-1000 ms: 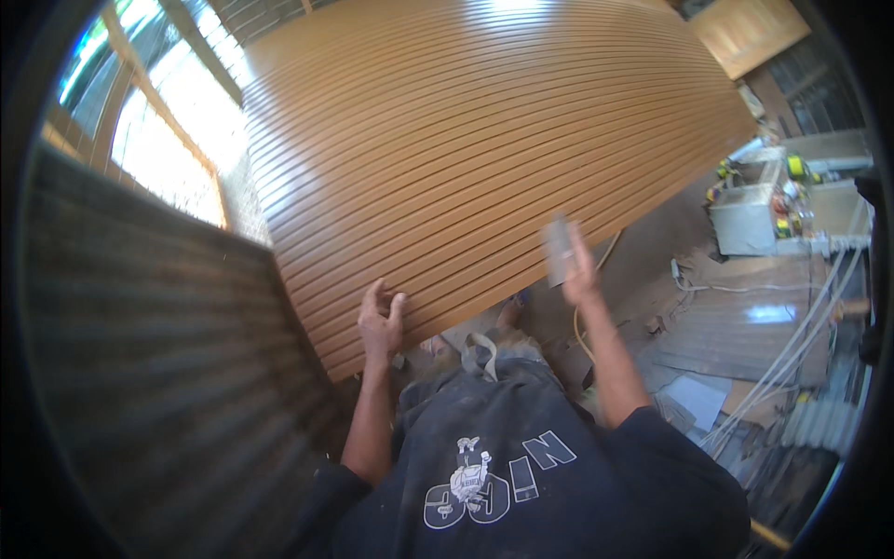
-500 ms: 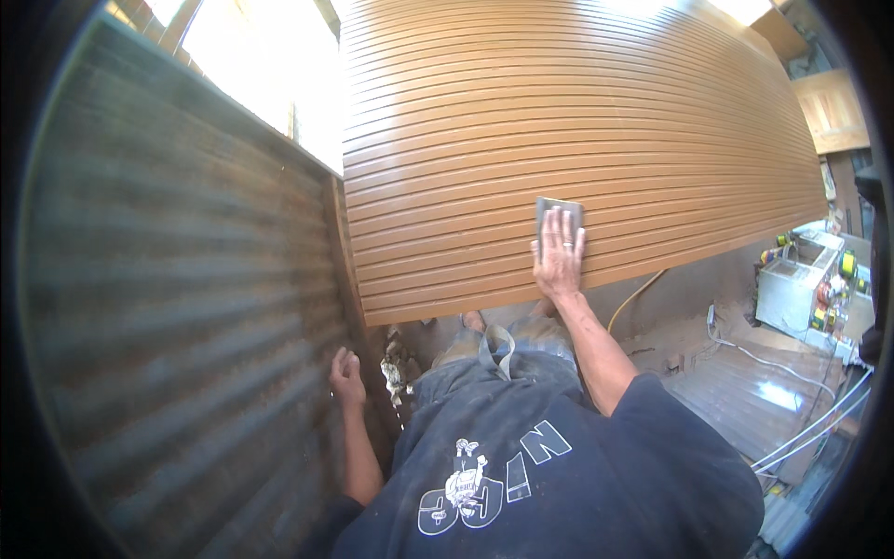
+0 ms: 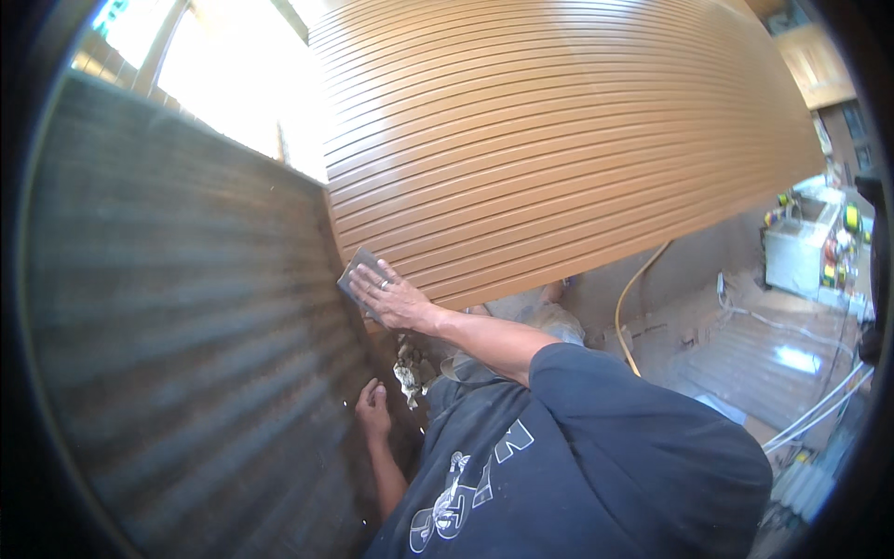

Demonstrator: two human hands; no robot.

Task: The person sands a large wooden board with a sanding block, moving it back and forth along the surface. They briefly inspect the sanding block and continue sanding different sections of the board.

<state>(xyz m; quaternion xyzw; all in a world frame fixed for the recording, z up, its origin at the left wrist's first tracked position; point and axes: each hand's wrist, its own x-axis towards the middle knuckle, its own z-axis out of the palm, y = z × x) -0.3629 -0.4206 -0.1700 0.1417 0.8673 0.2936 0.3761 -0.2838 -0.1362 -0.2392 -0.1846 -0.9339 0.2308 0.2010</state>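
A large brown panel (image 3: 559,158) with narrow parallel grooves slopes away in front of me. At its near left corner my right hand (image 3: 396,300) lies with fingers stretched over a grey sanding pad (image 3: 355,275), pressing it to the panel's edge. The pad's underside is hidden. Lower down, my left hand (image 3: 374,410) hangs beside the dark corrugated wall (image 3: 186,326), its fingers loosely bent and nothing visible in them.
The corrugated wall rises close on my left, below a bright opening (image 3: 233,74). A yellow hose (image 3: 622,317) runs along the floor under the panel. At right stand a whitish metal box (image 3: 792,252) with colourful items, and pale cables (image 3: 819,410).
My right hand has moved left and nearer with the sanding pad, from the panel's lower middle to its left corner. My view has shifted slightly; my left hand stays low by the wall.
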